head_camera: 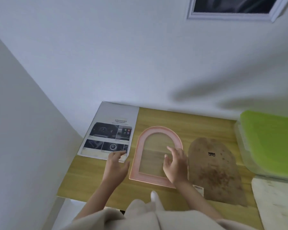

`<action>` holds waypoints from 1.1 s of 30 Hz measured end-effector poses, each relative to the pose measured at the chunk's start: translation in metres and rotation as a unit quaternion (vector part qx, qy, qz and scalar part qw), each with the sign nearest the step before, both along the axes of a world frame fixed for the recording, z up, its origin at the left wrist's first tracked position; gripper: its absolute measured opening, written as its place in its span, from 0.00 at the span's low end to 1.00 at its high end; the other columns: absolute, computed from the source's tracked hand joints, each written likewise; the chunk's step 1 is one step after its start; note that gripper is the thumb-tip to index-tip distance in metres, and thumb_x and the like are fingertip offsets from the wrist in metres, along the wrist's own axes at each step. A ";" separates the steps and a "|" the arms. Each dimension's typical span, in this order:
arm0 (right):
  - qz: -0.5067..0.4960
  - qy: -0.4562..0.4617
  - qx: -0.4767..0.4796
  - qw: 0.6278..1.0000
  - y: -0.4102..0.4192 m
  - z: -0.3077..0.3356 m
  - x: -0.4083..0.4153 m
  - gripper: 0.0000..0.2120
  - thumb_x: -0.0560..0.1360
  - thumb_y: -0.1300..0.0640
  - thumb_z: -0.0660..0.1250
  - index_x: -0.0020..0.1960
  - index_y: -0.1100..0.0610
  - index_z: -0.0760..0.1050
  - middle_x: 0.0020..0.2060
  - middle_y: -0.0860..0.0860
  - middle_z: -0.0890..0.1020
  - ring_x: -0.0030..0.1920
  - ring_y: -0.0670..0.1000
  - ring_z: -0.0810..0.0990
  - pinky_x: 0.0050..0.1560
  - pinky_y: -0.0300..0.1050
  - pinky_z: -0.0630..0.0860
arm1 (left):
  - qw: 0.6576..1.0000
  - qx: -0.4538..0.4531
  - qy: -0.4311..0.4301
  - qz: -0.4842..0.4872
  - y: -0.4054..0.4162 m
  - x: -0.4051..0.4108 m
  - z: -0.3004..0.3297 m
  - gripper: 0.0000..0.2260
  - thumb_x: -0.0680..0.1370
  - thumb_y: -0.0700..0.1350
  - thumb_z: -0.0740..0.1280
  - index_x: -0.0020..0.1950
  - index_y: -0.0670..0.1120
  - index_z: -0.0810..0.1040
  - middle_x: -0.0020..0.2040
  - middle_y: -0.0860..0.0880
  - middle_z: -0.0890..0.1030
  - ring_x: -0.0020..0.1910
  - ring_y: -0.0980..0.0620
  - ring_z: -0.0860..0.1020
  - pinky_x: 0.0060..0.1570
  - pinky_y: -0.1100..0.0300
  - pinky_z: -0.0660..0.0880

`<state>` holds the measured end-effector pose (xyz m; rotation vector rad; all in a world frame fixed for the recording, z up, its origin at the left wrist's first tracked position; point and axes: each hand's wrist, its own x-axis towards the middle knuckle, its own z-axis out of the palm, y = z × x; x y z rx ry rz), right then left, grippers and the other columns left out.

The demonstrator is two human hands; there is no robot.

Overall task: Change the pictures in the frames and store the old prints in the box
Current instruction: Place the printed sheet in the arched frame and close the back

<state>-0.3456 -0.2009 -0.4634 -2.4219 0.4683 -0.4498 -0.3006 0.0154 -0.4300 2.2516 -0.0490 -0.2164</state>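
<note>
A pink arched picture frame lies flat on the wooden table, with the table showing through its opening. Its brown arched backing board lies just to the right. A printed sheet with car pictures lies to the left of the frame. My left hand rests at the sheet's lower right corner, fingertips touching it. My right hand hovers over the frame's right side, fingers spread and holding nothing. A clear box with a green lid stands at the right.
A white wall runs behind the table, with a white-framed dark picture hung high on it. A white panel closes the left side. A pale marbled board lies at the front right corner.
</note>
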 end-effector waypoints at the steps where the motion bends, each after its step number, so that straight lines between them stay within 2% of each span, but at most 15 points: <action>1: 0.015 0.002 0.010 1.000 0.015 0.001 0.011 0.15 0.72 0.63 0.67 0.58 0.59 0.77 0.46 0.56 0.78 0.48 0.57 0.77 0.47 0.51 0.77 | 1.000 0.007 0.005 0.015 0.016 0.009 -0.001 0.16 0.74 0.43 0.68 0.62 0.45 0.74 0.58 0.47 0.72 0.56 0.51 0.72 0.59 0.56 0.70; 4: 0.048 0.024 0.032 0.998 0.056 0.004 0.042 0.17 0.72 0.63 0.67 0.61 0.59 0.76 0.48 0.55 0.78 0.51 0.56 0.76 0.49 0.49 0.76 | 0.996 0.051 0.038 0.057 0.054 0.033 -0.005 0.18 0.74 0.44 0.68 0.64 0.46 0.73 0.62 0.46 0.70 0.62 0.46 0.69 0.63 0.51 0.68; 7: 0.086 0.055 0.025 0.994 0.080 0.008 0.073 0.18 0.73 0.61 0.66 0.63 0.58 0.74 0.50 0.55 0.78 0.53 0.56 0.75 0.53 0.53 0.75 | 0.988 0.082 0.074 0.111 0.081 0.053 -0.008 0.22 0.73 0.45 0.68 0.66 0.47 0.70 0.65 0.45 0.66 0.67 0.43 0.63 0.65 0.48 0.64; 11: 0.125 0.120 -0.007 0.985 0.087 0.015 0.124 0.22 0.75 0.55 0.64 0.68 0.55 0.69 0.56 0.53 0.77 0.59 0.55 0.73 0.59 0.52 0.71 | 0.979 0.122 0.093 0.137 0.102 0.076 -0.012 0.26 0.71 0.48 0.70 0.67 0.48 0.68 0.64 0.45 0.65 0.65 0.43 0.62 0.62 0.44 0.67; 15: 0.157 0.196 -0.039 0.967 0.087 0.020 0.178 0.27 0.75 0.48 0.65 0.71 0.54 0.64 0.63 0.53 0.73 0.64 0.57 0.69 0.64 0.53 0.67 | 0.975 0.156 0.111 0.113 0.106 0.093 -0.017 0.30 0.70 0.51 0.71 0.69 0.49 0.66 0.63 0.46 0.65 0.62 0.44 0.65 0.61 0.47 0.66; 18: 0.182 0.255 -0.062 0.948 0.088 0.015 0.208 0.34 0.72 0.43 0.68 0.72 0.53 0.61 0.63 0.53 0.71 0.63 0.56 0.70 0.61 0.53 0.70 | 0.973 0.179 0.109 0.095 0.107 0.097 -0.019 0.31 0.68 0.51 0.72 0.68 0.48 0.65 0.61 0.47 0.64 0.60 0.45 0.66 0.58 0.49 0.68; 20: 0.193 0.288 -0.065 0.936 0.090 0.014 0.220 0.37 0.69 0.42 0.70 0.72 0.53 0.60 0.62 0.54 0.69 0.59 0.55 0.71 0.55 0.49 0.74 | 0.973 0.179 0.109 0.094 0.108 0.098 -0.021 0.33 0.68 0.52 0.72 0.69 0.48 0.64 0.60 0.47 0.63 0.60 0.45 0.65 0.57 0.49 0.69; 22: 0.192 0.304 -0.042 0.932 0.092 0.014 0.228 0.37 0.67 0.44 0.73 0.69 0.54 0.62 0.60 0.54 0.66 0.54 0.54 0.73 0.47 0.45 0.74 | 0.974 0.174 0.109 0.097 0.111 0.100 -0.023 0.35 0.67 0.52 0.73 0.71 0.48 0.63 0.60 0.47 0.63 0.60 0.45 0.65 0.57 0.49 0.69; 24: 0.188 0.314 -0.016 0.930 0.092 0.013 0.232 0.36 0.66 0.47 0.76 0.67 0.55 0.63 0.60 0.54 0.64 0.49 0.52 0.74 0.44 0.42 0.73 | 0.974 0.172 0.110 0.095 0.112 0.102 -0.024 0.36 0.66 0.52 0.74 0.71 0.48 0.63 0.60 0.46 0.63 0.58 0.45 0.66 0.57 0.49 0.70; 29: 0.180 0.320 0.061 0.928 0.092 0.007 0.233 0.39 0.64 0.55 0.78 0.69 0.55 0.63 0.60 0.53 0.65 0.51 0.49 0.71 0.52 0.41 0.71 | 0.978 0.148 0.120 0.088 0.118 0.110 -0.026 0.38 0.63 0.52 0.77 0.68 0.48 0.66 0.57 0.47 0.64 0.56 0.46 0.70 0.58 0.47 0.72; 33: 0.159 0.326 0.064 0.930 0.090 0.006 0.235 0.39 0.60 0.54 0.80 0.66 0.53 0.66 0.58 0.52 0.68 0.56 0.52 0.71 0.56 0.45 0.72 | 0.977 0.162 0.118 0.074 0.118 0.112 -0.023 0.38 0.61 0.53 0.78 0.68 0.49 0.66 0.56 0.48 0.64 0.55 0.47 0.72 0.59 0.46 0.70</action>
